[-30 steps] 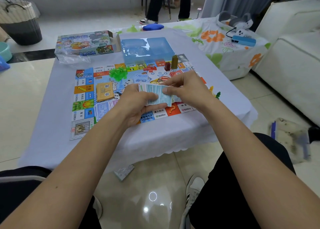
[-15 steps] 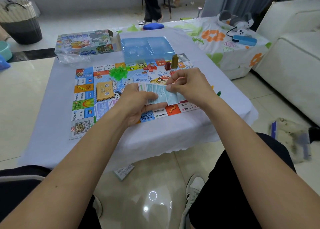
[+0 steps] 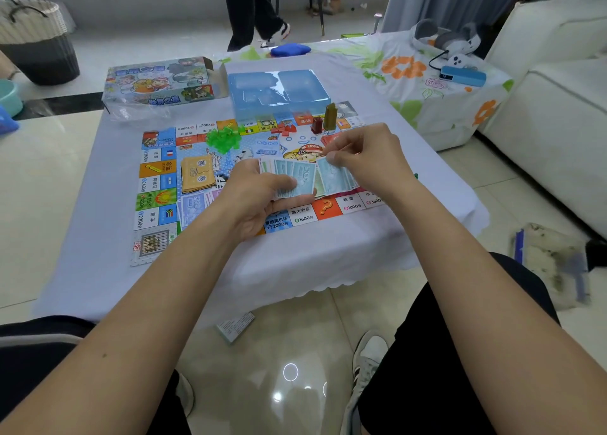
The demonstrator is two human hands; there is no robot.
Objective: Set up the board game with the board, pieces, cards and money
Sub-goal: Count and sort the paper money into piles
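Board (image 3: 157, 185) lies on a white-clothed table (image 3: 82, 237) over glossy tiles, fingers (image 3: 331, 157) clamped on money (image 3: 303, 180).

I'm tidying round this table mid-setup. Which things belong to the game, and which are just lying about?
Game: board, money in both hands, yellow cards, green houses, tray, box.

Lying about: basket, blue device, packet on floor.
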